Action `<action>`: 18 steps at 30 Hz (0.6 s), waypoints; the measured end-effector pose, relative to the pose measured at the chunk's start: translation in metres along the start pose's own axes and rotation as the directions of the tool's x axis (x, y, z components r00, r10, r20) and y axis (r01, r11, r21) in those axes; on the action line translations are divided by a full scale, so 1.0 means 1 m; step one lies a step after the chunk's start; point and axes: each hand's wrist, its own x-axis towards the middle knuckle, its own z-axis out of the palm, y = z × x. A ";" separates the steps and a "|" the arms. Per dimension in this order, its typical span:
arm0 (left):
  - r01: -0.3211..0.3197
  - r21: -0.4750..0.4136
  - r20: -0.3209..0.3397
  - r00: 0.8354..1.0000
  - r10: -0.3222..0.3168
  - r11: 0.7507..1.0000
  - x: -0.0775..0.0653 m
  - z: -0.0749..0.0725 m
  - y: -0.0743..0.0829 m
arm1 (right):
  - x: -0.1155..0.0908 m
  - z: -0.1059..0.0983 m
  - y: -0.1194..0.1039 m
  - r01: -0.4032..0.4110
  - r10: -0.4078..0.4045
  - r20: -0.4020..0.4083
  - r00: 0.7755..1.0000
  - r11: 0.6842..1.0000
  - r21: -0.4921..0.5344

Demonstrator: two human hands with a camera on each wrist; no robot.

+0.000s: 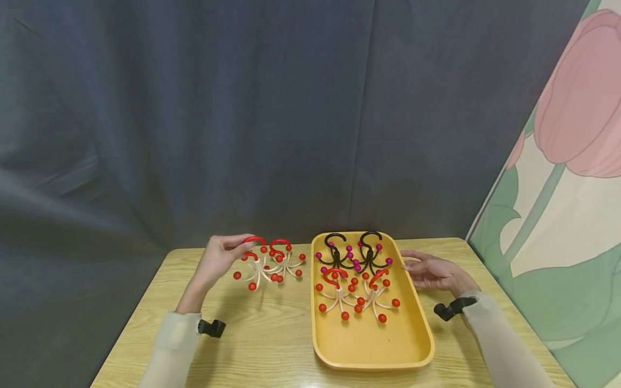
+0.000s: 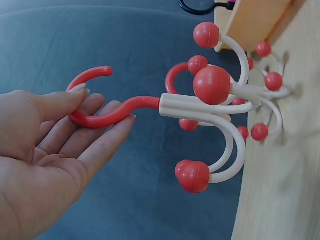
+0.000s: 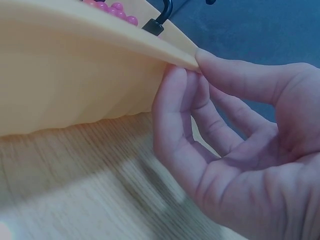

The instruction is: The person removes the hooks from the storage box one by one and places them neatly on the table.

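Note:
My left hand [image 1: 218,261] holds a hook hanger [image 2: 172,105] by its red curved hook, thumb on one side and fingers on the other. White curved arms with red ball tips spread from its stem, close over the table. Right beside it is a second red-and-white hanger [image 1: 286,264], overlapping it in the head view. On the other side, my right hand [image 1: 432,275] pinches the far right rim of a yellow tray [image 1: 373,350] between thumb and fingers. The tray wall [image 3: 75,85] fills the left of the right wrist view.
In the tray, two black hangers [image 1: 337,258] with magenta balls lie at the far end. Two red-and-white hangers [image 1: 339,293] are in front of them. A dark curtain [image 1: 271,129] hangs behind the wooden table [image 1: 262,339]; a tulip-painted panel [image 1: 558,215] stands right.

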 end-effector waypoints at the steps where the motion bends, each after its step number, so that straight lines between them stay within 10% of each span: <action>1: 0.004 0.003 -0.003 1.000 -0.004 1.000 0.000 0.000 -0.002 | 0.000 0.000 0.000 0.000 0.000 -0.001 1.000 1.000 0.002; 18: 0.025 0.024 -0.072 0.997 -0.023 0.999 0.015 0.000 -0.031 | -0.001 0.000 0.001 0.002 -0.003 -0.016 1.000 1.000 -0.013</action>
